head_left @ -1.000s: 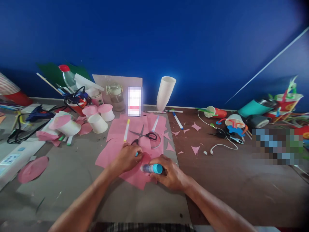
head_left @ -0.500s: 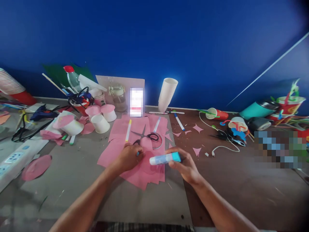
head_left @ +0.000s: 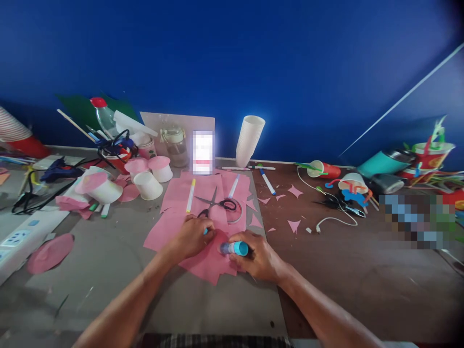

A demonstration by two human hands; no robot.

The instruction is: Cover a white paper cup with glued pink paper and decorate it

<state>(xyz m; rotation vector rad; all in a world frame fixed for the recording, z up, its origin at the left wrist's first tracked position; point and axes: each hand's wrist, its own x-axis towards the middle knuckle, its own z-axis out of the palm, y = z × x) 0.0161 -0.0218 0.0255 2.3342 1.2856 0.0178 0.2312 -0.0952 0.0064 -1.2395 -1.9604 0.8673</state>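
1. One glue stick point(head_left: 234, 248), low in the middle of the view, over the pink paper point(head_left: 206, 271). It lies to the right of the left hand point(head_left: 195, 237) and in the grasp of the right hand point(head_left: 258, 255).
2. Long axis: roughly side to side, tilted. Turquoise base sits to the right and looks raised toward the camera; the other end points left, toward the left hand. That end is at the paper; touch is hard to confirm.
3. Right hand: nearer, thumb and fingers closed around the glue stick toward its base.
4. Left hand: resting on the paper, fingers curled around a small blue piece point(head_left: 205, 231), mostly hidden. Cap or not, can't tell. The two hands are apart, the glue stick's left end in the gap.
5. Just beyond the hands, on the same paper: scissors point(head_left: 211, 203), blades spread, between a yellow marker point(head_left: 191, 195) and a pale marker point(head_left: 234, 186). All stand clear of the glue stick.
6. Writing: print on the glue stick's label, too blurred to read. Red cup point(head_left: 433, 152), far right of the tabletop point(head_left: 203, 311), carries a printed design; no brand legible. Bright upright panel point(head_left: 203, 152) at the back is pixelated.
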